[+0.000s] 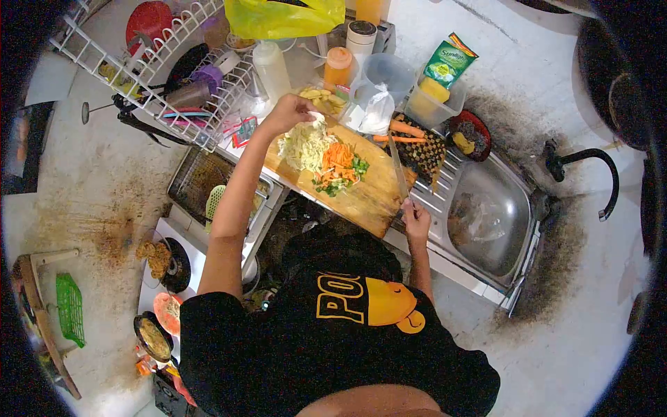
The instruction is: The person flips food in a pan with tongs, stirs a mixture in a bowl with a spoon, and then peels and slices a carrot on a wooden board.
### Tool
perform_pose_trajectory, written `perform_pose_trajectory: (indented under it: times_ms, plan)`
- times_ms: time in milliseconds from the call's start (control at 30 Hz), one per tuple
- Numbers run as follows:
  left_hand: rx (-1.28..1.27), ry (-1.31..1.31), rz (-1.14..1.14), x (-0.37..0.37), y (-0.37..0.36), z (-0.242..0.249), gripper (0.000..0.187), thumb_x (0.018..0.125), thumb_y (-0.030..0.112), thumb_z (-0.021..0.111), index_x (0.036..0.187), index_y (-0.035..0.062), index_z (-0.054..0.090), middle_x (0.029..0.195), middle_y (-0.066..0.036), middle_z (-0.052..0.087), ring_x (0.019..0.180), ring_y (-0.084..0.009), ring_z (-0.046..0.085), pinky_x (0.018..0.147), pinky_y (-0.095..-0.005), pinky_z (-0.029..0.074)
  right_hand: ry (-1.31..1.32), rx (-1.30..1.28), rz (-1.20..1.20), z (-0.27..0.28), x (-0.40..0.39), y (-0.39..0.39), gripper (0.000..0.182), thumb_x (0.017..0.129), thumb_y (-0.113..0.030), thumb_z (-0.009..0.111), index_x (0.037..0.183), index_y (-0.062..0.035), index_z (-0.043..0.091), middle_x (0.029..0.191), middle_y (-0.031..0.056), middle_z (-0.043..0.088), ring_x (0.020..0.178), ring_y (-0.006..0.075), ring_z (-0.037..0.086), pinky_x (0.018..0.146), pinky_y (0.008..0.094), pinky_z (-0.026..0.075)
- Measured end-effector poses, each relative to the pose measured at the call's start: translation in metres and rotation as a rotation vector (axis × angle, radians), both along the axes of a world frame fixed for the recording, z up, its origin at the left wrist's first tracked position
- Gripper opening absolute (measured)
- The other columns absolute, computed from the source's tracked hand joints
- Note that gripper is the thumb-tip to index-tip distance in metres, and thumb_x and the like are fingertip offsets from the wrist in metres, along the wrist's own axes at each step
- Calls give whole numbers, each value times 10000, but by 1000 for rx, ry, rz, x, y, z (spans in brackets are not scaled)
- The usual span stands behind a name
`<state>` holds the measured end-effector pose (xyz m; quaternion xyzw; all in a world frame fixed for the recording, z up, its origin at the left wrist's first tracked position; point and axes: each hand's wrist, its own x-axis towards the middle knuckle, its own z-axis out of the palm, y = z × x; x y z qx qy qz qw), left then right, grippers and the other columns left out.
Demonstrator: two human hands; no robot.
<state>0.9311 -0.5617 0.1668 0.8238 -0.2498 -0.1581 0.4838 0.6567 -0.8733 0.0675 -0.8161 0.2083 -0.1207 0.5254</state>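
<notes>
My left hand (288, 115) is at the far left end of the wooden cutting board (375, 198), its fingers pinched on some pale shredded cabbage. Beneath it lies a heap of shredded cabbage (300, 149). Beside that are cut carrot strips (338, 158) and chopped green vegetable pieces (358, 167). At the board's right edge, my right hand (415, 221) grips a knife (398, 165) by the handle, its blade pointing away from me. Whole carrots (406, 129) lie past the knife tip, on a dark patterned surface.
A metal sink (488, 219) with a black faucet (590, 163) is to the right. Behind the board stand a clear squeeze bottle (272, 69), an orange-capped bottle (338, 67) and a plastic tub (455, 104) with a sponge. A white dish rack (149, 87) stands at upper left.
</notes>
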Motion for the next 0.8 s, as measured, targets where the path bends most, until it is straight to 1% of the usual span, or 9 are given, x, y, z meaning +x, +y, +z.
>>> perform_pose_trajectory:
  times_ms: [33, 333, 467, 533, 600, 667, 733, 767, 800]
  plan:
    - [3, -2, 5, -2, 1, 2, 192, 740, 99, 705, 888, -17, 665, 801, -51, 664, 713, -118, 593, 656, -265, 471, 96, -10, -3, 1, 2, 0, 314, 872, -284, 575, 772, 13, 596, 551, 63, 467, 548, 139, 434, 525, 318, 370]
    - [-359, 286, 228, -55, -16, 16, 252, 757, 98, 689, 980, -15, 652, 873, -60, 663, 749, -117, 607, 694, -252, 490, 84, 46, 52, -1, 7, 1, 313, 872, -300, 576, 824, 7, 616, 554, 47, 475, 551, 127, 437, 526, 308, 374]
    - [-431, 539, 126, -129, -82, 11, 221, 682, -54, 646, 903, -61, 647, 851, -88, 662, 752, -140, 624, 658, -252, 512, 113, 27, 41, 12, 0, -2, 312, 871, -300, 577, 838, 7, 622, 565, 45, 489, 554, 127, 444, 524, 302, 373]
    - [-394, 409, -64, -152, -109, -15, 180, 744, 109, 693, 876, -12, 668, 806, -63, 663, 742, -114, 614, 672, -272, 488, 35, 165, -20, -3, -4, -9, 332, 872, -316, 573, 804, 7, 610, 566, 40, 491, 554, 123, 440, 523, 294, 369]
    - [-236, 333, 17, -170, -131, -32, 151, 746, 99, 682, 849, -11, 669, 779, -81, 661, 718, -142, 622, 667, -289, 488, 59, 205, -66, 6, -15, -15, 349, 881, -320, 555, 756, 5, 582, 559, 55, 481, 540, 147, 430, 534, 301, 372]
    - [-77, 249, 95, -183, -139, -43, 125, 747, 89, 671, 822, -11, 671, 751, -98, 659, 694, -170, 630, 662, -305, 489, 145, -29, 1, 10, -26, -25, 345, 887, -305, 546, 731, 2, 564, 562, 78, 491, 536, 174, 433, 549, 307, 378]
    - [32, -247, 36, -191, -136, -48, 141, 718, 25, 629, 854, -1, 656, 803, -139, 633, 698, -258, 619, 636, -325, 504, 148, -16, -12, 19, -35, -25, 332, 887, -300, 542, 762, 7, 568, 585, 113, 512, 533, 201, 438, 557, 324, 383]
    - [40, -239, 25, -193, -134, -53, 141, 718, 25, 629, 854, -1, 656, 803, -139, 633, 698, -258, 619, 636, -325, 504, 122, -16, -7, 21, -39, -23, 334, 887, -299, 538, 779, 15, 570, 605, 131, 528, 545, 206, 461, 565, 332, 390]
    - [88, -455, -59, -195, -132, -57, 169, 712, 32, 614, 875, -2, 646, 857, -144, 617, 759, -275, 601, 665, -340, 504, 96, -16, -3, 26, -42, -21, 338, 888, -298, 535, 795, 24, 572, 625, 149, 544, 556, 210, 484, 572, 339, 398]
